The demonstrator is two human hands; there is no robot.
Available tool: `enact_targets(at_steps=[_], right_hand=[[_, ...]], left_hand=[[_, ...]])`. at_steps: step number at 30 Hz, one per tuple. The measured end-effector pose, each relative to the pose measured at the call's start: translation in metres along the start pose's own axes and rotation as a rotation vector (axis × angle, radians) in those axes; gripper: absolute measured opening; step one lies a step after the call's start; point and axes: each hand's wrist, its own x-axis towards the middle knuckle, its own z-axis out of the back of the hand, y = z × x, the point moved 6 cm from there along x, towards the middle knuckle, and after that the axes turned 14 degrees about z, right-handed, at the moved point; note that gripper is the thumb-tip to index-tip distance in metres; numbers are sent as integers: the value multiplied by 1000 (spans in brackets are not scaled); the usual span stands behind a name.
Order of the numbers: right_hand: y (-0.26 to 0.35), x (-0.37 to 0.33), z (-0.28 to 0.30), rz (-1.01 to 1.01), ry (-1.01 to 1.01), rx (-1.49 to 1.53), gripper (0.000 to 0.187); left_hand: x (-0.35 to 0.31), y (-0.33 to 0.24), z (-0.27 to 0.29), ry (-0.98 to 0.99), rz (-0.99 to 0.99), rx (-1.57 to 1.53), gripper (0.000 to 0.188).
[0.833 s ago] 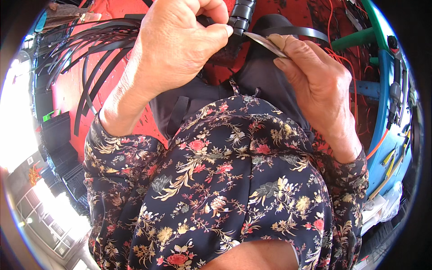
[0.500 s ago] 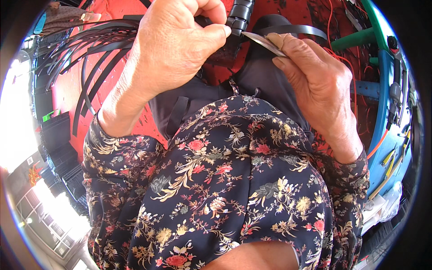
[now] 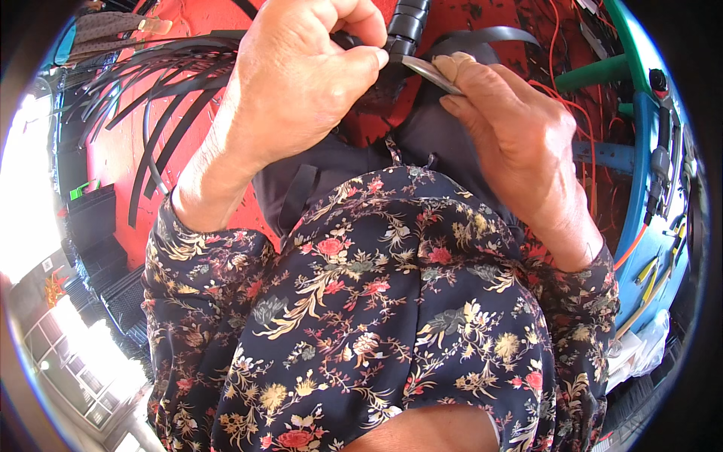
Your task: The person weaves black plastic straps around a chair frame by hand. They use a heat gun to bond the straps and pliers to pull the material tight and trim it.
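Note:
Upright at the top centre is a black, strip-wrapped piece (image 3: pixel 407 24), its surface in overlapping bands. My left hand (image 3: pixel 297 90) is closed beside its lower end, thumb and finger pinched on what looks like a dark strip, mostly hidden by the fingers. My right hand (image 3: pixel 520 124) grips a flat, greyish metal blade-like tool (image 3: pixel 431 75) between thumb and fingers. The tool's tip touches or nearly touches the wrapped piece, close to my left thumb. Behind the right fingers a loose black strip (image 3: pixel 489 35) curves out to the right.
A bundle of long black strips (image 3: pixel 169 83) fans out left of my left hand over a red surface (image 3: pixel 113 169). To the right are a green bar (image 3: pixel 591 73), a blue surface (image 3: pixel 640 143), an orange cord (image 3: pixel 631 247) and yellow-handled tools (image 3: pixel 648 271).
My right hand and the metal tool have shifted a little left, bringing the tip nearer my left thumb. The loose strip's curve has moved slightly up and left. My left hand has barely moved.

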Motion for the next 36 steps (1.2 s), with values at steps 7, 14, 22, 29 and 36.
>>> enact_targets(at_steps=[7, 14, 22, 29, 36], right_hand=[[-24, -8, -21, -247, -119, 611, 33], [-36, -7, -17, 175, -192, 257, 30], [-28, -11, -16, 86, -272, 169, 23], [-24, -8, -12, 282, -311, -27, 25], [-25, -5, -10, 229, -274, -15, 23]], left_hand=[[-1, -5, 1, -24, -47, 77, 7], [2, -10, -2, -44, -163, 125, 11], [8, -6, -5, -13, -225, 51, 10], [17, -13, -7, 47, -64, 77, 8], [10, -44, -7, 124, -277, 375, 7]])
